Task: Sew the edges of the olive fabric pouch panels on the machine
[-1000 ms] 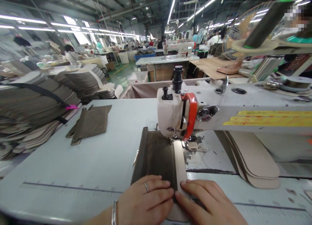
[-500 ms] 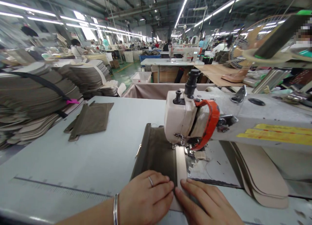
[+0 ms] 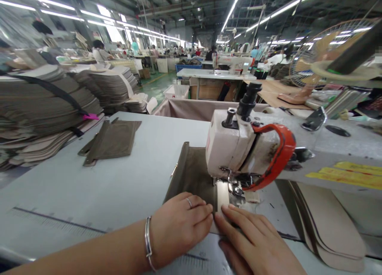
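Observation:
An olive-brown fabric panel (image 3: 192,173) with a pale beige strip (image 3: 222,193) along its right edge lies under the head of a white sewing machine (image 3: 232,148) with an orange guard (image 3: 282,155). My left hand (image 3: 179,227), with a ring and a bracelet, rests flat on the panel's near end, fingers stretched out. My right hand (image 3: 253,243) lies flat beside it, fingertips on the beige strip just short of the presser foot (image 3: 235,187). The two hands' fingertips nearly touch.
A second olive panel (image 3: 112,142) lies on the grey table (image 3: 89,195) at left. Tall stacks of cut pieces (image 3: 38,116) stand at the far left. Beige shaped pieces (image 3: 328,223) lie under the machine arm at right. A fan (image 3: 322,52) and other workstations stand behind.
The panel and strip have fed further under the machine head, and both hands have moved forward with them, closer to the presser foot. The view has shifted closer and left.

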The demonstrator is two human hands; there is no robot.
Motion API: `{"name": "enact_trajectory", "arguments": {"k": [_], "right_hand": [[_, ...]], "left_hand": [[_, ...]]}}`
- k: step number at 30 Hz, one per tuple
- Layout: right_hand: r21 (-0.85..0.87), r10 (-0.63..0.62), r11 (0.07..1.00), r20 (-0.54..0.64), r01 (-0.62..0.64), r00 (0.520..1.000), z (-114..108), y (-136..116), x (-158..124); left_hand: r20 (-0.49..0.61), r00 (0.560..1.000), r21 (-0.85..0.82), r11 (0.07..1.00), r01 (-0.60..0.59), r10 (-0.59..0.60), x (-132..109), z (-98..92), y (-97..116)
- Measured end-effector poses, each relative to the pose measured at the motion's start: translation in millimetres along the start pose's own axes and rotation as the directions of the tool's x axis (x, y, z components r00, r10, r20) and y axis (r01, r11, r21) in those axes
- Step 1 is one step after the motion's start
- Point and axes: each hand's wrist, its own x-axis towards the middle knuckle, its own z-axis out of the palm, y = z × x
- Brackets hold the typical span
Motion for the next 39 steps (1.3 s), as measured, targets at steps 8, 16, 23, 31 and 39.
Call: {"name": "enact_trajectory", "arguments": {"k": [8, 16, 23, 31, 39], "right_hand": [[0.009, 0.082, 0.997, 0.056, -0.083, 0.995, 2.0, 6.0, 13.6], [0.04, 0.121, 0.992, 0.061, -0.124, 0.991, 6.1, 5.0, 14.8], [0.086, 0.184, 0.978, 0.081, -0.19, 0.98, 7.5, 3.9, 17.1], [0.066, 0.226, 0.97, 0.11, -0.234, 0.968, 14.0, 2.5, 20.7], [0.07, 0.278, 0.954, 0.168, -0.293, 0.946, 18.7, 2.9, 22.7]], "left_hand": [[0.117, 0.993, 0.005, 0.999, 0.034, -0.035, 10.1, 0.9, -9.5], [0.127, 0.987, -0.029, 0.994, 0.102, -0.098, 18.1, 3.4, -14.7], [0.14, 0.98, -0.117, 0.981, 0.157, -0.14, 18.5, 6.1, -16.3], [0.162, 0.968, -0.138, 0.966, 0.217, -0.193, 18.6, 14.8, -23.5], [0.158, 0.969, -0.104, 0.973, 0.206, -0.188, 26.7, 17.4, -30.0]]}}
